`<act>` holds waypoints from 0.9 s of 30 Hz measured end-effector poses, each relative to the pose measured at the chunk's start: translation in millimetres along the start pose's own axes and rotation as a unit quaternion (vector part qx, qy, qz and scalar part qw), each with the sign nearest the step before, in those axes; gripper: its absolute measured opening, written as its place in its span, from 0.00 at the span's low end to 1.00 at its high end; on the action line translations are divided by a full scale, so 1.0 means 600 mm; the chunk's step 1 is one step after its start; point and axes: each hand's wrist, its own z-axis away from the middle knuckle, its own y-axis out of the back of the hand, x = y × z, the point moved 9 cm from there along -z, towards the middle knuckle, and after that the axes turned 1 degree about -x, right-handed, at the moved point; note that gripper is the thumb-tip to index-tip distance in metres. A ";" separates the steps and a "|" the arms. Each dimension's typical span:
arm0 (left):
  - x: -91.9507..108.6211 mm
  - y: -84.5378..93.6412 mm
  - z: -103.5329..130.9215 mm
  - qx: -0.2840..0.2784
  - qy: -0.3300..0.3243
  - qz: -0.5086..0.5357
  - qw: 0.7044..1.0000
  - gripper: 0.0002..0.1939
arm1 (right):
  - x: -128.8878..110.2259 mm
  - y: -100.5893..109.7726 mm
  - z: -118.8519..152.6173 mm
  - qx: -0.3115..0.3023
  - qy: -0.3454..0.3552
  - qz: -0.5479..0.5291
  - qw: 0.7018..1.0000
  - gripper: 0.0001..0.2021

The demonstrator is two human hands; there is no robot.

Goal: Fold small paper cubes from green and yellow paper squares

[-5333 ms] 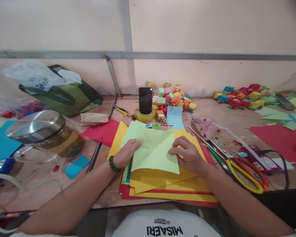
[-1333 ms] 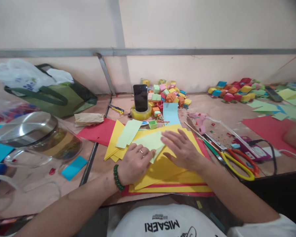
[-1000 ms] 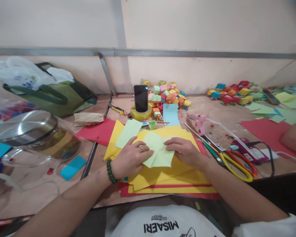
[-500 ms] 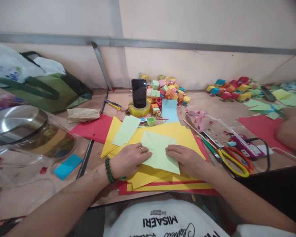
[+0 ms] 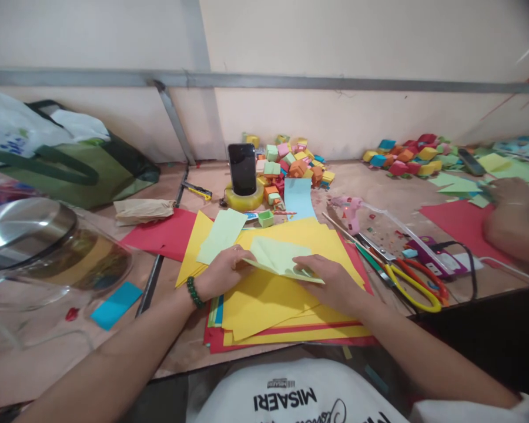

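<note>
A creased pale green paper sheet (image 5: 277,257) is held between both hands, its near edge raised above the stack of yellow paper (image 5: 264,305). My left hand (image 5: 227,269) pinches its left corner, fingers closed. On the other side my right hand (image 5: 326,279) grips the right edge, with some fingertips on top and the thumb partly hidden. Just beyond my left hand lies another pale green paper strip (image 5: 221,236). Red and yellow sheets show at the near edge of the stack. Behind it sits a small green paper box (image 5: 265,219).
A phone (image 5: 242,169) stands in a yellow tape roll (image 5: 244,197), beside a pile of small paper boxes (image 5: 297,170). Scissors (image 5: 412,288) and a pink glue gun (image 5: 350,212) lie right. A glass jug (image 5: 79,252) stands left. Another person's hand (image 5: 511,200) is far right.
The green sheet lay flat under both hands; now its near edge is lifted and tilted up. My fingers have closed on its sides. The other person's hand has moved further into view.
</note>
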 end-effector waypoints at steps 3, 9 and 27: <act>-0.008 -0.003 -0.001 0.028 0.045 0.022 0.998 0.08 | 0.045 -0.006 0.003 0.005 -0.128 -0.072 0.989 0.23; -0.021 -0.001 0.001 0.053 0.113 -0.066 0.990 0.37 | 0.047 0.017 0.004 0.062 -0.137 0.051 0.987 0.28; 0.076 0.007 0.023 -0.045 -0.089 -0.341 0.935 0.11 | -0.030 -0.015 0.032 -0.076 0.178 0.167 0.967 0.11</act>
